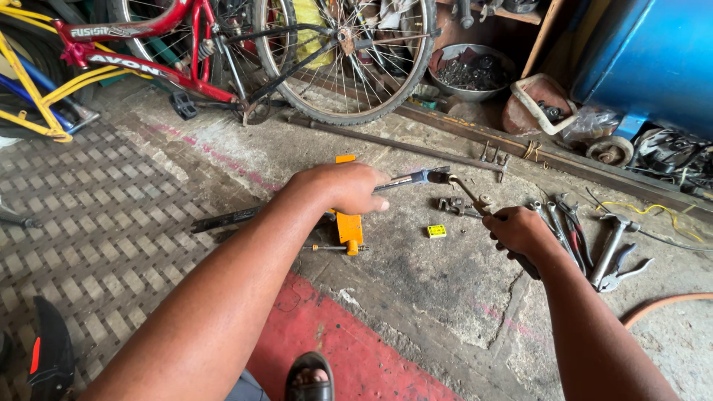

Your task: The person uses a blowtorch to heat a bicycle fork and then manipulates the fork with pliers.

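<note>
My left hand [343, 187] is closed around a long metal wrench [413, 178] whose far end meets a thin bent metal part [466, 194]. My right hand [521, 232] grips the near end of that bent part, with a dark handle showing below the fist. Under my left hand an orange metal bracket [348, 227] sits on the concrete floor, crossed by a long dark rod [226, 218]. A thin pin [325, 247] lies beside the bracket.
Several wrenches, pliers and a hammer [609, 249] lie to the right. A small yellow box [437, 231] sits mid-floor. A red bicycle [223, 52] stands behind, with a metal bowl of parts [469, 73], a blue drum [653, 52] and an orange hose [665, 303]. My sandalled foot [310, 379] is at the bottom.
</note>
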